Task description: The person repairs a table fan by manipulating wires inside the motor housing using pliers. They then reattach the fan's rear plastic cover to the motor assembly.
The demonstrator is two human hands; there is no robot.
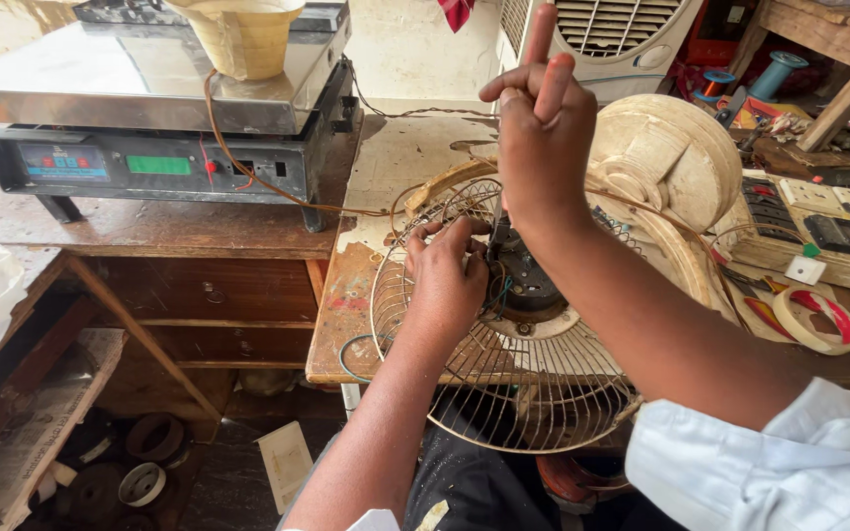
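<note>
A round wire fan guard (464,388) with a dark fan motor (526,282) at its middle lies on the worn wooden bench (346,315). My left hand (445,275) rests on the guard and pinches something small at the motor's left side. My right hand (541,138) is above the motor, gripping a thin upright tool (497,208) whose tip goes down to the motor; two fingers stick up. What the tool is I cannot tell. Thin coloured wires (500,293) show beside the motor.
A cream plastic fan housing (676,157) lies behind the guard. A steel-topped electronic weighing scale (150,108) with a cream cone (245,39) stands at left. Switch boards (809,211), tape rolls (814,320) and pliers (755,295) lie at right. An air cooler (612,29) is behind.
</note>
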